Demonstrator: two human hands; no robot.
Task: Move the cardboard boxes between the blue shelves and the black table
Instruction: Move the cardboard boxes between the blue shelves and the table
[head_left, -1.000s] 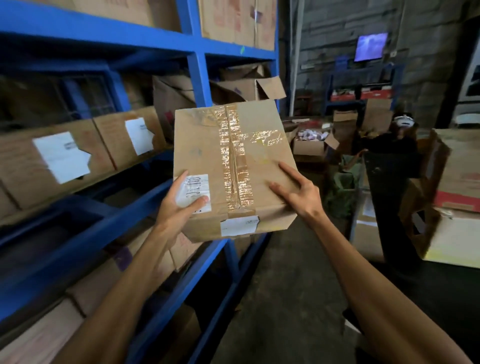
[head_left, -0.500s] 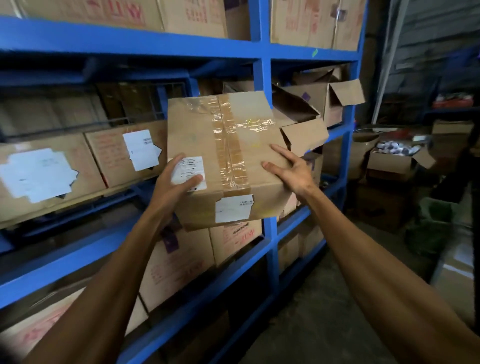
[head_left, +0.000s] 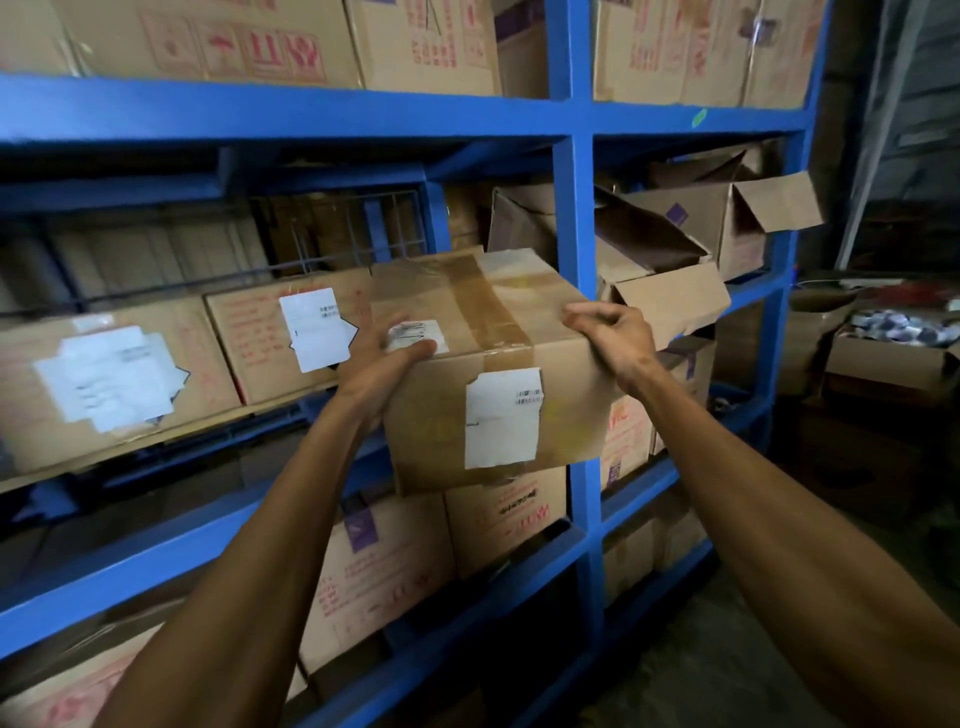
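The left hand (head_left: 382, 371) grips the near left edge of the box (head_left: 488, 364), thumb curled over the top beside a small white label (head_left: 418, 335); the right hand (head_left: 613, 332) grips the top right edge, fingers curled over it. The box is held in the air in front of the blue shelves (head_left: 574, 218), level with the middle tier and just left of the upright post. Brown tape runs across its top, and a torn white label (head_left: 503, 418) with a small barcode sits on its near face; the print is too small to read. Since half a second ago the box has tipped flatter and moved nearer the shelf, and the right hand's fingers have gone from flat to curled. On the middle tier to the left stand two labelled boxes (head_left: 291, 332), with red print that is not legible. Open-flapped cartons (head_left: 670, 254) crowd the bay to the right. The top-tier boxes (head_left: 249, 44) bear red handling symbols.
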